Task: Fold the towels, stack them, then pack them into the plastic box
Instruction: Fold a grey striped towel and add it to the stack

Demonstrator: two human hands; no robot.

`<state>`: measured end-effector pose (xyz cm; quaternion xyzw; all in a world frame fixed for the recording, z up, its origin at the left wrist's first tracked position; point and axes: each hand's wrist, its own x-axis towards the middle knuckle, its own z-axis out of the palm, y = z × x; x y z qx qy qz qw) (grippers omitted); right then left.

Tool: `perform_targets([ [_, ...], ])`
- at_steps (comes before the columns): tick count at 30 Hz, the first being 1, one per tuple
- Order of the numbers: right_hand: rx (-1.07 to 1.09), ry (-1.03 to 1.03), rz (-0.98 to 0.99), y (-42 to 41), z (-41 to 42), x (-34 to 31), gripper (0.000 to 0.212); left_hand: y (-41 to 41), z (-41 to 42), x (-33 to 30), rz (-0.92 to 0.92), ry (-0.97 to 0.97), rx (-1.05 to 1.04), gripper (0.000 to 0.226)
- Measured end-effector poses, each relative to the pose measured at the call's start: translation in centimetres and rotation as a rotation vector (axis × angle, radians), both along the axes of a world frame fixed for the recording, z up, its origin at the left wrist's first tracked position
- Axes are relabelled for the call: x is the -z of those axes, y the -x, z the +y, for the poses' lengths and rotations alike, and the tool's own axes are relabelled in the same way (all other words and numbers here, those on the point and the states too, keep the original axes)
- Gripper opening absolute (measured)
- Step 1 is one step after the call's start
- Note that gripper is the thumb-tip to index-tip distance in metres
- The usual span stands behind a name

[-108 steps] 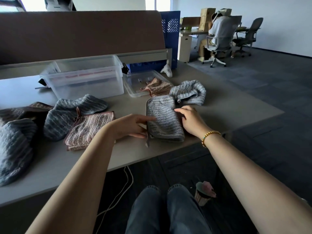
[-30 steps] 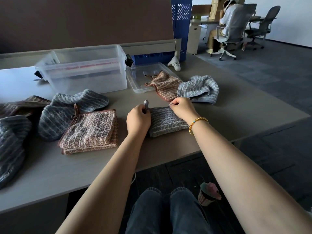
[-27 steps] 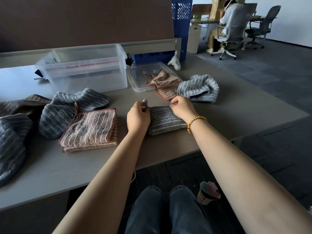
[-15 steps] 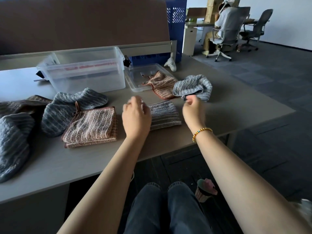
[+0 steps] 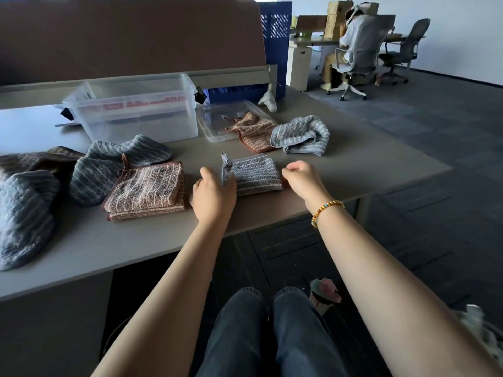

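Fingers of my left hand [image 5: 213,193] curl against the left edge of the folded grey towel [image 5: 251,174], right where its little hanging loop sticks up; I can't tell whether they truly pinch the cloth, since the back of the hand hides the tips. My right hand [image 5: 302,179] hovers just beside the towel's right edge, fingers curled loosely in, gripping nothing, a beaded bracelet [image 5: 326,210] on the wrist. That grey towel lies flat near the front edge of the table [image 5: 367,164], a neat rectangle of ribbed weave. To its left sits a folded brown striped towel [image 5: 145,190], squared off. Further left, rumpled blue-grey towels [image 5: 109,164] slump in soft heaps, the outermost cut off by the frame edge. Behind, the clear plastic box [image 5: 136,110] stands open, its walls cloudy, contents hard to make out. Beside it lies the clear lid [image 5: 217,123], with an unfolded brown towel [image 5: 253,133] draped partly over it and a crumpled pale grey towel [image 5: 302,134] touching that one.
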<state>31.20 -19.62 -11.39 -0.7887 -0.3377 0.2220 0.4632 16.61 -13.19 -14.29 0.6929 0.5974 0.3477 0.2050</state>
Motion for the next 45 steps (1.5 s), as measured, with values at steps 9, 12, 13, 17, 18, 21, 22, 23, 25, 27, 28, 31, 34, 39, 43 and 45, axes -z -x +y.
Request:
perform_targets([
  [9, -0.033, -0.038, 0.169, 1.1, 0.0, -1.1, 0.051, -0.7, -0.6, -0.2, 0.087, 0.017, 0.043, 0.039],
  [12, -0.111, 0.02, 0.182, 1.1, -0.2, -1.3, 0.05, -0.7, -0.6, -0.2, 0.096, 0.013, 0.046, 0.038],
  [13, -0.133, 0.05, 0.168, 0.9, -0.1, -1.2, 0.051, -0.7, -0.6, -0.2, 0.097, 0.011, 0.048, 0.038],
  [17, -0.125, 0.181, -0.14, 0.8, 0.5, 0.0, 0.042, -0.6, -0.9, -0.3, 0.095, 0.01, 0.042, 0.035],
  [18, -0.095, 0.194, -0.215, 0.9, 0.6, 0.2, 0.039, -0.6, -0.9, -0.4, 0.093, 0.011, 0.04, 0.035],
  [21, -0.003, 0.195, -0.369, 1.4, 0.7, 0.9, 0.035, -0.4, -1.0, -0.4, 0.095, 0.018, 0.053, 0.035],
  [22, 0.025, 0.2, -0.413, 1.6, 0.6, 1.0, 0.035, -0.4, -0.9, -0.4, 0.104, 0.02, 0.064, 0.037],
  [23, 0.05, 0.211, -0.433, 1.7, 0.6, 1.0, 0.038, -0.3, -0.8, -0.4, 0.117, 0.021, 0.072, 0.039],
  [25, 0.057, 0.247, -0.354, 1.4, 0.8, 0.6, 0.048, -0.3, -0.7, -0.4, 0.163, 0.014, 0.09, 0.042],
  [27, 0.02, 0.298, -0.23, 1.2, 1.2, -0.2, 0.06, -0.3, -0.5, -0.3, 0.218, 0.001, 0.113, 0.041],
  [28, -0.002, 0.309, -0.155, 1.3, 1.4, -0.7, 0.065, -0.3, -0.5, -0.3, 0.237, -0.003, 0.122, 0.041],
  [31, -0.069, 0.206, 0.103, 1.6, 2.2, -1.9, 0.07, -0.2, -0.6, -0.3, 0.252, -0.008, 0.134, 0.042],
  [34, -0.085, 0.091, 0.292, 1.7, 2.9, -2.2, 0.064, 0.0, -0.7, -0.5, 0.215, 0.021, 0.149, 0.044],
  [39, -0.052, -0.071, 0.429, 2.4, 3.0, -2.0, 0.04, 0.3, -0.2, -1.1, -0.056, 0.092, 0.211, 0.047],
  [43, -0.097, -0.28, 0.567, 3.7, 3.7, -3.9, 0.007, 0.9, 0.4, -3.1, -0.523, 0.292, 0.219, 0.042],
  [45, -0.126, -0.328, 0.65, 4.5, 4.2, -5.1, 0.008, 1.9, 0.8, -4.7, -0.881, 0.477, 0.283, 0.022],
])
